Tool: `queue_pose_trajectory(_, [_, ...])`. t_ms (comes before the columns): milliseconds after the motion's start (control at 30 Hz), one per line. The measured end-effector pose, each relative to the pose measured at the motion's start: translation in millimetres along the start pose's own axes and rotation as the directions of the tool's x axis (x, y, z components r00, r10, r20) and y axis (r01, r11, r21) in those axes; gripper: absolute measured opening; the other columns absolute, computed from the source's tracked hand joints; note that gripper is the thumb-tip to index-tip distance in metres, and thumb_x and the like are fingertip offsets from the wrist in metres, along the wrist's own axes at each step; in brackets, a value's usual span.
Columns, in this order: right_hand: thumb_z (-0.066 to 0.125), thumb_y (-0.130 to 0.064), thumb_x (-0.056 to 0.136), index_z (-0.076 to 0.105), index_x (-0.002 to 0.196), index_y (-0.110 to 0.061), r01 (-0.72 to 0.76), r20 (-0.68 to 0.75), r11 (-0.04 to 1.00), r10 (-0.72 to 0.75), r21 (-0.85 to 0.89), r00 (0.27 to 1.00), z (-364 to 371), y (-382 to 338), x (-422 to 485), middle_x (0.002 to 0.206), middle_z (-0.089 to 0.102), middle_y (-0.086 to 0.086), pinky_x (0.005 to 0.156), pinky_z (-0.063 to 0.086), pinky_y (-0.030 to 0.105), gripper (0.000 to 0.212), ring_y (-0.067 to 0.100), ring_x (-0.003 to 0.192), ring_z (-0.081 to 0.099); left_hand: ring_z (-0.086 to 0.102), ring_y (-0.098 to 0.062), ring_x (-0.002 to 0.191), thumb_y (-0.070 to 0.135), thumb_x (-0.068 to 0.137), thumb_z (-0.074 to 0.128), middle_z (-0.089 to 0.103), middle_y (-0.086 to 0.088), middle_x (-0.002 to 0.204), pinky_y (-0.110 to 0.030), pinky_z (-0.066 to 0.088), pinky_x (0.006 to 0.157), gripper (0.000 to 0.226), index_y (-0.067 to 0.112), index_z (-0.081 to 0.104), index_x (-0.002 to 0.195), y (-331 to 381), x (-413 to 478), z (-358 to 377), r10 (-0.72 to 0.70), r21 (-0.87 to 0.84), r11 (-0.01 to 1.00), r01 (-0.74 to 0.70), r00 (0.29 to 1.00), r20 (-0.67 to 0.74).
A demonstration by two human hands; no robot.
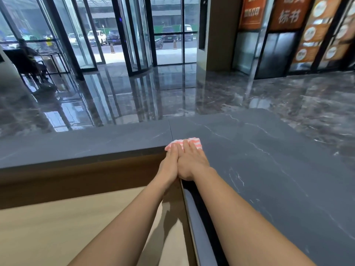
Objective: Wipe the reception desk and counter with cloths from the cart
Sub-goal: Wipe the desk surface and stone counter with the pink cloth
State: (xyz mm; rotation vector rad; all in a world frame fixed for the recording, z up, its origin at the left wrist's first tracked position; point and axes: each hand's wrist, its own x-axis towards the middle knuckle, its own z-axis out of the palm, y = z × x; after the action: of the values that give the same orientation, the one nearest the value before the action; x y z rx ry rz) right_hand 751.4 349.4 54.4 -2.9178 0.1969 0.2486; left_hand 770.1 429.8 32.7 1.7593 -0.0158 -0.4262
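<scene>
A pink-and-white striped cloth [195, 142], folded small, lies on the dark grey veined counter [269, 169] at its inner corner, where the narrow ledge running off to the left meets the broad slab on the right; its long axis runs left to right, roughly along the ledge's near edge, with the right end tilted a little farther from the camera than the left end, which sits right at the corner's lip; the stripes look to follow that same direction, though the cloth is slightly blurred. Both hands rest on it side by side and touching each other; the left hand [170, 166] lies with straight fingers over the cloth's left end, palm turned partly inward; the right hand [192, 163] is flat, fingers extended and pressed on the cloth's middle, pinching nothing; only the far and right margins of the cloth show past the fingertips. Both bare forearms reach up from the bottom of the view. Below the ledge a brown wood panel [76, 179] drops to a pale beige desk surface [57, 227]. Beyond the counter a glossy dark floor [134, 93] reflects a glass revolving door [134, 35]; orange posters [288, 12] hang at upper right.
</scene>
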Motion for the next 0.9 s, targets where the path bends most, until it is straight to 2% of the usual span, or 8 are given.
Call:
queue_pose_trajectory(67, [0.046,-0.024,0.100,-0.012,0.155,-0.023,0.012,0.010,1.000,-0.012,-0.008,1.000,0,3,0,0.161,-0.020,0.009,0.121,-0.005,0.047,0.079,0.027,0.147,-0.022,0.057,-0.028,0.119,0.094,0.061,0.024,0.058,-0.010,0.135,-0.047,0.044,0.104,0.107,0.028,0.046,0.142,-2,2,3,0.012,0.030,0.999,-0.013,1.000,0.007])
queue_pose_trajectory(100, [0.045,-0.023,0.100,-0.012,0.155,-0.023,0.017,0.012,1.000,-0.017,-0.010,1.000,1,3,-2,0.161,-0.020,0.009,0.121,-0.005,0.047,0.079,0.027,0.147,-0.022,0.056,-0.032,0.121,0.093,0.064,0.023,0.058,-0.011,0.133,-0.049,0.042,0.106,0.104,0.028,0.047,0.141,-3,2,4,0.009,0.044,0.999,-0.010,1.000,0.010])
queue_pose_trajectory(200, [0.046,-0.023,0.100,-0.013,0.154,-0.020,0.022,0.023,1.000,-0.021,-0.012,1.000,0,5,-19,0.161,-0.020,0.010,0.121,-0.005,0.047,0.080,0.027,0.147,-0.022,0.055,-0.032,0.120,0.073,0.090,0.023,0.064,-0.014,0.124,-0.048,0.042,0.101,0.075,0.021,0.058,0.132,2,-21,4,0.014,0.031,0.999,-0.015,1.000,0.027])
queue_pose_trajectory(267, [0.044,-0.023,0.100,-0.013,0.154,-0.019,0.029,0.021,0.999,-0.028,-0.022,0.999,2,4,-37,0.161,-0.020,0.010,0.121,-0.005,0.046,0.079,0.027,0.147,-0.021,0.057,-0.027,0.118,0.065,0.095,0.024,0.065,-0.012,0.123,-0.044,0.043,0.101,0.069,0.018,0.060,0.129,0,-39,6,-0.003,0.017,1.000,0.002,1.000,0.024])
queue_pose_trajectory(500, [0.043,-0.026,0.100,-0.013,0.154,-0.018,0.079,0.032,0.995,-0.078,-0.053,0.996,18,7,-110,0.161,-0.020,0.012,0.121,-0.004,0.047,0.078,0.029,0.147,-0.022,0.060,-0.021,0.105,0.059,0.097,0.031,0.064,-0.008,0.124,-0.037,0.046,0.095,0.060,0.017,0.062,0.127,-18,-114,23,-0.001,-0.065,0.998,-0.003,0.998,-0.064])
queue_pose_trajectory(700, [0.030,-0.026,0.102,-0.014,0.154,-0.018,0.130,0.042,0.991,-0.129,-0.011,0.991,31,16,-187,0.161,-0.020,0.011,0.121,-0.007,0.044,0.069,0.025,0.147,-0.022,0.061,-0.017,0.097,0.063,0.095,0.031,0.064,-0.010,0.122,-0.031,0.048,0.077,0.062,0.020,0.062,0.125,-40,-178,38,0.024,-0.025,0.999,-0.027,0.993,-0.113])
queue_pose_trajectory(833, [0.025,-0.028,0.103,-0.012,0.154,-0.019,0.161,0.031,0.987,-0.161,0.009,0.986,38,20,-236,0.162,-0.018,0.008,0.121,-0.006,0.042,0.064,0.022,0.148,-0.020,0.061,-0.024,0.104,0.060,0.096,0.031,0.063,-0.013,0.125,-0.036,0.050,0.090,0.060,0.019,0.062,0.125,-51,-227,45,0.050,0.024,0.999,-0.046,0.984,-0.170])
queue_pose_trajectory(900, [0.025,-0.027,0.104,-0.011,0.155,-0.019,0.196,0.020,0.981,-0.196,0.008,0.980,42,23,-259,0.162,-0.017,0.007,0.122,-0.007,0.042,0.062,0.021,0.148,-0.020,0.062,-0.025,0.102,0.058,0.098,0.028,0.064,-0.013,0.122,-0.033,0.051,0.082,0.059,0.018,0.063,0.123,-56,-253,47,0.075,0.077,0.995,-0.061,0.978,-0.195])
